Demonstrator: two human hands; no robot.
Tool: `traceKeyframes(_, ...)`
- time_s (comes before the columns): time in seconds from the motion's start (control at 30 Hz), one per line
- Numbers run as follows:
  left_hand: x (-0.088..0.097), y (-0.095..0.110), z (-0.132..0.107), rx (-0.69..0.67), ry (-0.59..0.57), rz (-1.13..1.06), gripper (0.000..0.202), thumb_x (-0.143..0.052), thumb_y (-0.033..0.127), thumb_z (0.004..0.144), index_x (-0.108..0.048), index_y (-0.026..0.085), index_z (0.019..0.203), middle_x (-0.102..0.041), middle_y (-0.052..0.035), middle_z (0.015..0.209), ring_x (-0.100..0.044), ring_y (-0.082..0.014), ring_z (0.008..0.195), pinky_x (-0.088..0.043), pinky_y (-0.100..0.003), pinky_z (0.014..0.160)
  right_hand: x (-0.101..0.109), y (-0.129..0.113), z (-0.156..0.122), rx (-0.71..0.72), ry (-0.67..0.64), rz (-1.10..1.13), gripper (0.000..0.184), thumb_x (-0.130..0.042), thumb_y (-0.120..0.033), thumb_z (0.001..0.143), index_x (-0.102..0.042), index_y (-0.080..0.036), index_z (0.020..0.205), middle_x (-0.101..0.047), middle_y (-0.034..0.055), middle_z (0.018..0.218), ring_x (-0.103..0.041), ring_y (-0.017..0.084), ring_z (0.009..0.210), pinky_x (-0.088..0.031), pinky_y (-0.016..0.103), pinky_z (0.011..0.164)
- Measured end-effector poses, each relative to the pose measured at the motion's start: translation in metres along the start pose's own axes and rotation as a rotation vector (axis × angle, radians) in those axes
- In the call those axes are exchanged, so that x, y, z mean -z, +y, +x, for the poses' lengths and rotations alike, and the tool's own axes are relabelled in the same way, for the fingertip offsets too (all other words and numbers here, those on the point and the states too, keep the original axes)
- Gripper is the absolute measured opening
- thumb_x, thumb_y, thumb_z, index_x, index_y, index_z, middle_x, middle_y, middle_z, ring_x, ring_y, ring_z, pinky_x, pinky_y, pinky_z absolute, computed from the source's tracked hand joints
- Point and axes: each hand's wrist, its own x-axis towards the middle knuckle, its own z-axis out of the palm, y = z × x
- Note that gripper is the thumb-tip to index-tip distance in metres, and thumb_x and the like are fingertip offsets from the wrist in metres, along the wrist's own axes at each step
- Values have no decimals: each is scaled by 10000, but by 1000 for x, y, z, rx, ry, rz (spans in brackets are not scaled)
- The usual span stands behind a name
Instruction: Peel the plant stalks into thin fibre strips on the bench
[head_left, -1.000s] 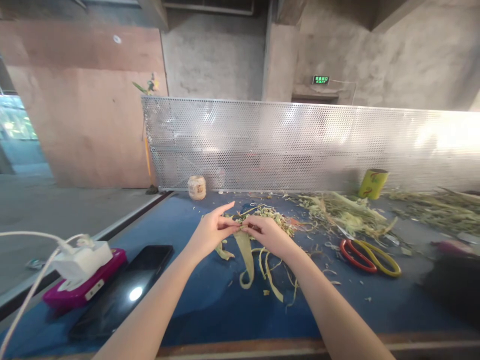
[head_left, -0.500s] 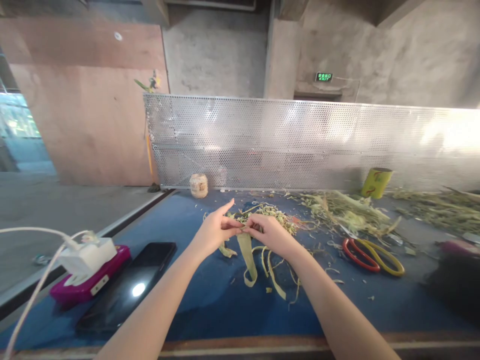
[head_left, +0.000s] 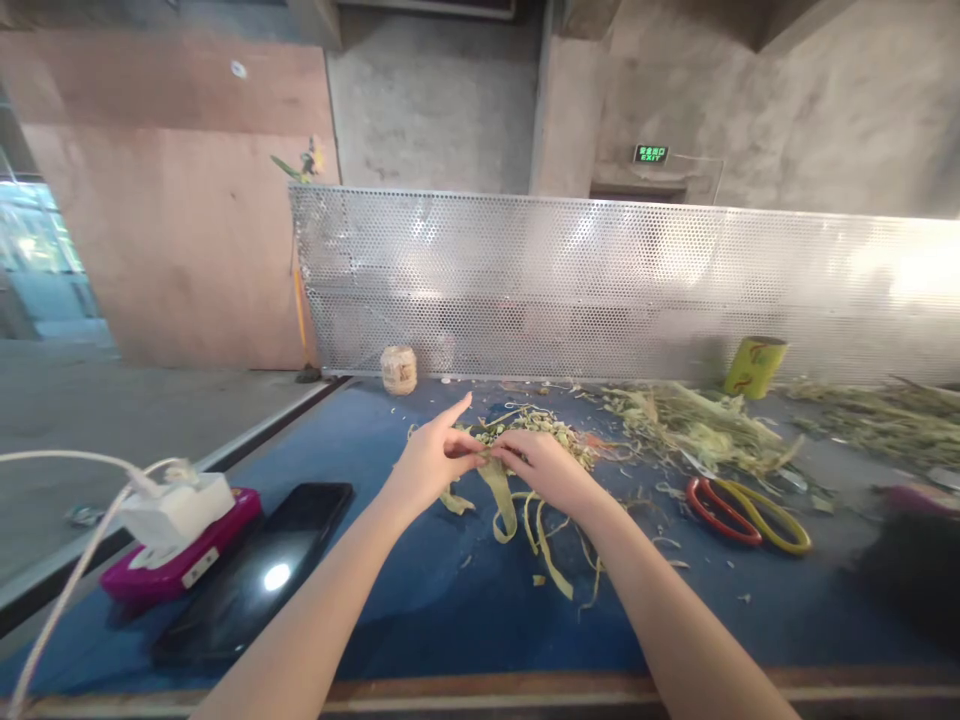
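Note:
Both my hands meet over the middle of the blue table top. My left hand pinches the top of a pale green leaf strip, its index finger pointing up and away. My right hand is closed on the same strip from the right side. The strip hangs down and curls onto the table, with several thinner strips lying under my right wrist. A small heap of green plant bits lies just behind the hands.
Red and yellow scissors lie to the right. Dried stalks and a yellow-green cup sit further back. A black phone and a magenta case with white charger lie at left. A small jar stands by the perforated metal screen.
The leaf strip's hanging loop has been drawn up shorter between my hands. The hands stay together in nearly the same place.

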Motion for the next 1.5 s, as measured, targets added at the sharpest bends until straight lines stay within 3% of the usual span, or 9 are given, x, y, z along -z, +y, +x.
traceKeyframes(0.23, 0, -6, 1, -13, -45, 23, 767, -576, 218, 669, -222, 193, 1349, -685, -51, 843, -614, -185, 778, -455, -314, 741, -1, -2, 0, 32, 18, -79, 159, -422, -232, 836, -529, -192, 726, -532, -13, 694, -470, 104, 647, -307, 203, 579)
traceKeyframes(0.47, -1, -4, 2, -48, 72, 45, 748, -582, 206, 653, -271, 170, 1332, -675, -47, 791, -596, -163, 693, -457, -280, 666, -5, 1, 1, -50, 13, 121, 269, -391, -315, 844, -447, -178, 619, -420, -39, 574, -393, 87, 549, -285, 199, 532)
traceKeyframes(0.63, -3, -5, 1, -56, 75, 14, 766, -604, 199, 631, -284, 166, 1326, -672, -39, 756, -586, -155, 655, -455, -270, 634, -6, -5, 0, -58, 28, 270, 255, -395, -348, 835, -438, -182, 647, -360, -50, 565, -326, 79, 513, -260, 193, 493)
traceKeyframes(1.03, 0, -9, 0, -161, -17, 156, 695, -531, 234, 725, -220, 249, 1346, -678, -25, 823, -592, -161, 718, -440, -305, 703, -4, -5, -2, -15, 39, 41, 149, -417, -270, 831, -526, -207, 750, -529, -30, 669, -437, 97, 575, -304, 198, 547)
traceKeyframes(1.2, 1, -12, 3, -113, 23, 55, 741, -566, 249, 696, -213, 211, 1347, -656, -25, 782, -597, -157, 699, -462, -298, 681, -2, 4, 3, -12, 179, -10, 219, -438, -324, 825, -562, -198, 694, -575, -8, 678, -493, 117, 625, -354, 213, 597)
traceKeyframes(1.27, 2, -13, 5, -63, 45, -6, 760, -588, 270, 675, -227, 182, 1338, -650, -30, 774, -604, -164, 710, -471, -306, 684, 1, 10, 7, -68, 290, -60, 186, -445, -291, 818, -588, -199, 742, -595, 6, 740, -512, 124, 672, -376, 220, 642)
traceKeyframes(1.33, 3, -14, 7, -41, 65, -28, 748, -607, 277, 654, -273, 163, 1314, -645, -33, 770, -611, -171, 721, -474, -317, 703, 9, 15, 6, -189, 292, -137, 206, -475, -223, 784, -571, -229, 966, -600, 12, 922, -525, 114, 672, -393, 221, 641)
traceKeyframes(1.4, 2, -14, 8, -34, 69, -41, 675, -607, 271, 648, -349, 157, 1260, -643, -35, 770, -616, -177, 733, -474, -329, 723, 21, 20, -1, -353, 168, -269, 416, -484, -204, 765, -446, -287, 1171, -554, 9, 1088, -552, 108, 721, -409, 218, 655)
traceKeyframes(1.5, 0, -14, 8, -39, 73, -69, 547, -598, 266, 649, -438, 163, 1161, -645, -37, 768, -620, -186, 743, -475, -343, 734, 47, 32, -30, -635, -3, -486, 346, -432, -278, 808, -482, -280, 1150, -571, 38, 1079, -553, 159, 918, -411, 261, 750)
